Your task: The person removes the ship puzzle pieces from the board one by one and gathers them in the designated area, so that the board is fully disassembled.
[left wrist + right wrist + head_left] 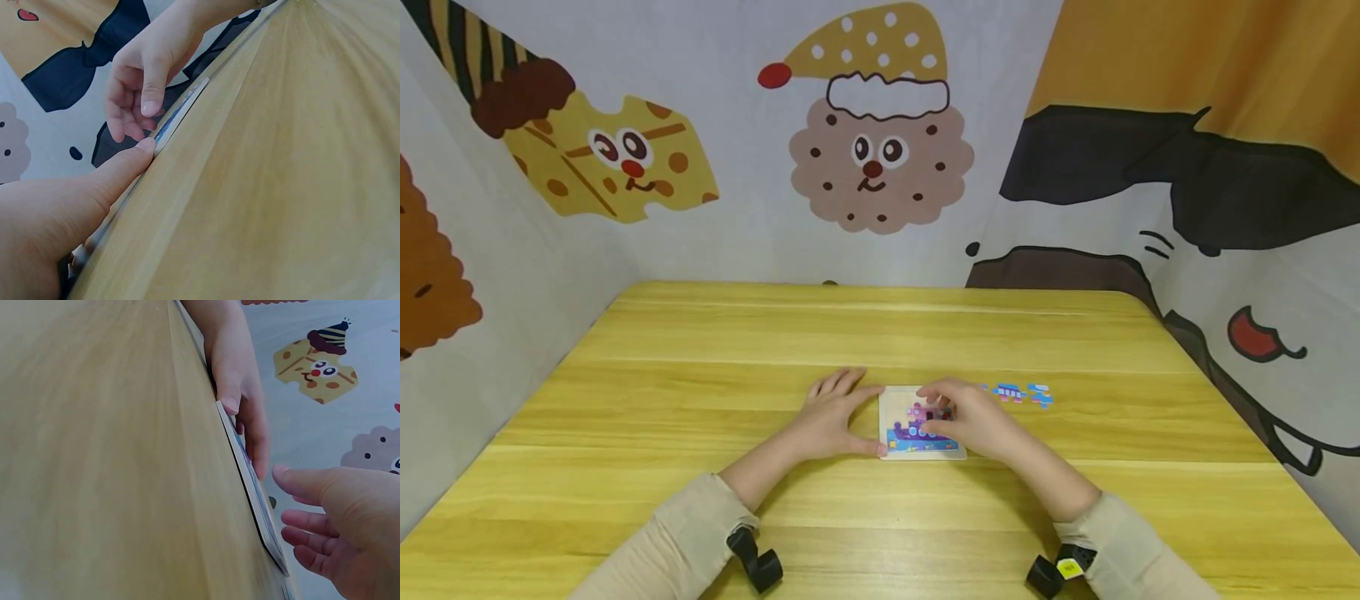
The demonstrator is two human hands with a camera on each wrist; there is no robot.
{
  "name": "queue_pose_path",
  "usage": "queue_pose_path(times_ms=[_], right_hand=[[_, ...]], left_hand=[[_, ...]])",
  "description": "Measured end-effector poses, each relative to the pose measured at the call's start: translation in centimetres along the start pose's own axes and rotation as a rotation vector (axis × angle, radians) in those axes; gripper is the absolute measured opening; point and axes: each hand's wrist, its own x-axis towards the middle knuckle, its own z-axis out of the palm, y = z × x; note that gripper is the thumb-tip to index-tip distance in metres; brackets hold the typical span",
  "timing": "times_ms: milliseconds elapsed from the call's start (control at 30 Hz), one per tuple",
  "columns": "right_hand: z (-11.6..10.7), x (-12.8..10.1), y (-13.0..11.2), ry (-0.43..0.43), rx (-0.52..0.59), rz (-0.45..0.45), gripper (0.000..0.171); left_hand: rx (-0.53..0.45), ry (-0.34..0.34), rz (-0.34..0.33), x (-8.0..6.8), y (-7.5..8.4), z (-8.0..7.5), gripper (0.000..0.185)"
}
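Observation:
A small square jigsaw board (895, 403) with a purple and pink train-like or ship-like picture over a blue strip lies flat on the table. At its left edge, my left hand (829, 418) steadies it, thumb at the near corner and index finger at the far one, fingers fairly straight. Over the right part of the board hovers my right hand (976, 419), its fingers bent loosely. In the right wrist view a gap shows between that hand's thumb (303, 481) and fingers, with no piece visible there. The right hand hides part of the picture.
Beyond the right hand lie loose jigsaw pieces: a blue and purple one (1009, 392), a blue and orange one (1041, 395), and a sliver of another. The wooden table (715, 333) reaches back to a cartoon-printed cloth (737, 242).

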Motion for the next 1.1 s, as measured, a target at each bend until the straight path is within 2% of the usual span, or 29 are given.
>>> queue_pose_path(times_ms=[367, 567, 867, 1100], right_hand=[[0.4, 0.9, -0.1, -0.061, -0.077, -0.002, 0.041], [0.4, 1.3, -0.2, -0.092, -0.098, 0.049, 0.041], [0.4, 1.7, -0.5, -0.112, -0.08, 0.079, 0.039], [0.4, 1.9, -0.7, -0.124, -0.063, 0.174, 0.038]], left_hand=[[0.009, 0.0, -0.004, 0.1, 0.0, 0.0, 0.097], [0.0, 0.006, 0.0, 0.0, 0.0, 0.0, 0.098], [-0.007, -0.004, -0.004, -0.1, 0.3, -0.3, 0.097], [-0.01, -0.004, 0.002, -0.1, 0.4, -0.3, 0.095]])
